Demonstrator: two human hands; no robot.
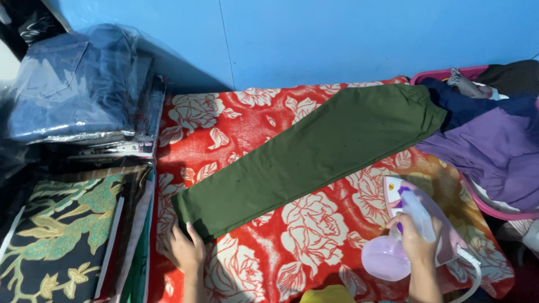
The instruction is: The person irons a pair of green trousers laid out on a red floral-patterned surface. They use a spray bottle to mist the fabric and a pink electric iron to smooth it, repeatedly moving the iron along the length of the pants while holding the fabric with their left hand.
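A pair of olive green trousers [314, 151] lies folded flat and diagonal across a red blanket [314, 247] with cream rose prints. My left hand [184, 247] rests palm down on the blanket at the trouser hem, fingertips touching the cuff. My right hand [412, 235] grips a pale purple spray bottle [393, 247] with a clear nozzle, held low over the blanket's right side and pointing toward the trousers. Directly behind the bottle sits a white and pink clothes iron [449, 241], partly hidden.
Plastic-wrapped folded jeans [73, 84] are stacked at the left, above a pile of patterned green and gold fabrics [62, 235]. A pink basket [505, 212] with purple, navy and dark clothes stands at the right. A blue wall [337, 39] runs behind.
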